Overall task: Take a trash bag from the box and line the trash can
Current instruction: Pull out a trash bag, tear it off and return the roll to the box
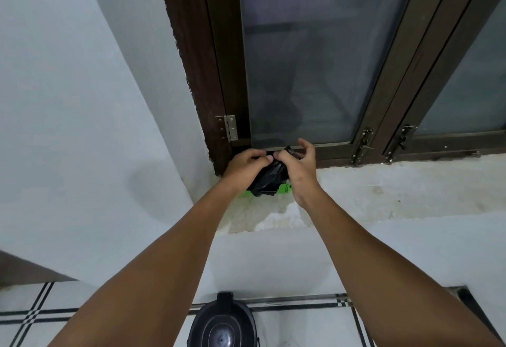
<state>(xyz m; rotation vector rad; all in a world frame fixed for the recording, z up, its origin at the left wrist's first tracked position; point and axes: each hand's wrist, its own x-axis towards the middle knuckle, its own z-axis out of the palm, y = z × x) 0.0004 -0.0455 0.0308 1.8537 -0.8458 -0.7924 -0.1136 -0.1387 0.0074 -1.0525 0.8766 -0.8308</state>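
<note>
- Both my arms reach up to the window sill [383,182].
- My left hand [246,166] has its fingers curled, pinching the top edge of the black trash bag [269,179].
- My right hand [297,168] grips the same bag from the right side; thumb and fingers are closed on the plastic.
- The bag is crumpled between both hands, just above the green box [283,189] on the sill.
- The box is mostly hidden behind the bag.
- The black trash can [223,324] sits on the tiled floor below, between my forearms.
</note>
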